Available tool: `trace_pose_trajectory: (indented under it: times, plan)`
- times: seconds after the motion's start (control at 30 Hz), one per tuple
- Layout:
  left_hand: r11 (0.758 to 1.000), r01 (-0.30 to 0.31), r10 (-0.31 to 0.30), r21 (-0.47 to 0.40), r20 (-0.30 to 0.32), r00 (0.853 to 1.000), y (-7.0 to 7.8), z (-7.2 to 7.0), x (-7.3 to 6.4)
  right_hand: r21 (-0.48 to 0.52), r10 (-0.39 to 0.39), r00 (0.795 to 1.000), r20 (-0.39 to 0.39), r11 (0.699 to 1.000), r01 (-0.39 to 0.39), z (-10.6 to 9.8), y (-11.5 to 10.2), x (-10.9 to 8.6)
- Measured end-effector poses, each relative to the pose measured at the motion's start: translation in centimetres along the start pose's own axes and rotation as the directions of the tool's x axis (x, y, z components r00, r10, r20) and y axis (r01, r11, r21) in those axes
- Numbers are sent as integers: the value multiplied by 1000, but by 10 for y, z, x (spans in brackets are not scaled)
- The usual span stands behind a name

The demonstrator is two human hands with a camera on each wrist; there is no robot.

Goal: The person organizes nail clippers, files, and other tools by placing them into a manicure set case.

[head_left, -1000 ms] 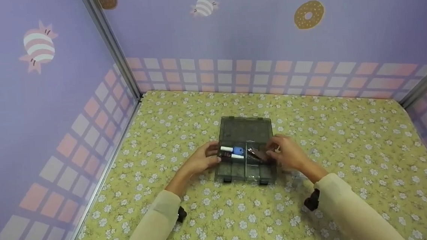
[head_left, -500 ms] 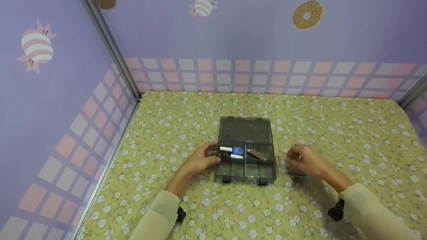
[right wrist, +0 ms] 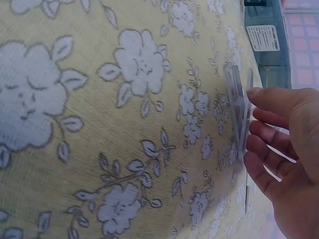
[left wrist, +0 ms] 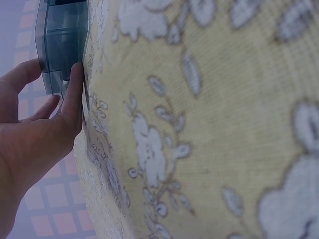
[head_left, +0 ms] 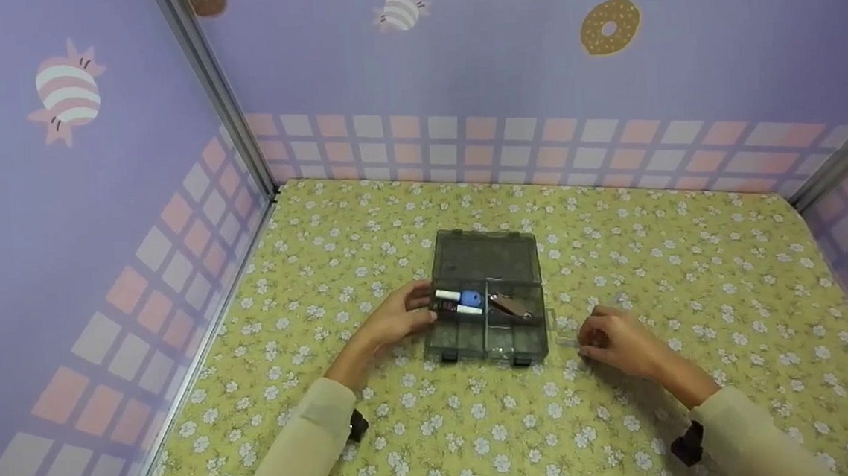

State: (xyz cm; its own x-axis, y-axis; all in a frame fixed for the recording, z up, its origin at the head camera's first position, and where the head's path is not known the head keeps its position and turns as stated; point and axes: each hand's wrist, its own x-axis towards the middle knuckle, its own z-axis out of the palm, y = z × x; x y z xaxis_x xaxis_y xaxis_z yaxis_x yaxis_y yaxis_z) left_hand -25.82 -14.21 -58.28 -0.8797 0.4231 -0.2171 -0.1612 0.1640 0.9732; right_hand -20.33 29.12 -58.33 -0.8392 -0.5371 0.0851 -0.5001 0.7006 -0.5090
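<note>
A smoky grey plastic organizer box (head_left: 461, 338) lies with its lid (head_left: 486, 256) raised, folded back towards the far wall. Its left compartment holds a blue nail polish bottle (head_left: 471, 299) and a dark nail polish bottle (head_left: 447, 306), both with white caps. A brownish nail clipper (head_left: 512, 306) lies in the right compartment. My left hand (head_left: 400, 317) grips the box's left side between thumb and fingers. To the right of the box, my right hand (head_left: 622, 343) is low over clear plastic strips (right wrist: 235, 94), fingers loosely bent and apart from the thumb. Whether the fingertips touch the strips, I cannot tell.
A yellow flowered cloth (head_left: 437, 431) covers the table. A small clear piece (head_left: 619, 298) lies beyond my right hand. Purple printed walls (head_left: 501, 61) stand at the back and both sides, joined by a metal post (head_left: 211, 81) at left.
My right hand has left the nail clipper in the right compartment and moved right and nearer, down to the clear strips. My left hand has stayed on the box.
</note>
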Motion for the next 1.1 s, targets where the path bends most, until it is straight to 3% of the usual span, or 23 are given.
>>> trace_pose_trajectory:
  times: [0.4,0.73,1.1]
  plan:
    - [999,-21,20,38,31,999,1,-2,0,-22,28,999,-23,999,-29,7,-4,1]
    - [1000,-22,22,11,16,1000,0,0,2,133,141,990,-30,982,-136,-2,0,2]
    - [999,-40,39,23,23,999,0,-1,3,171,163,985,-60,974,-150,-10,-2,11]
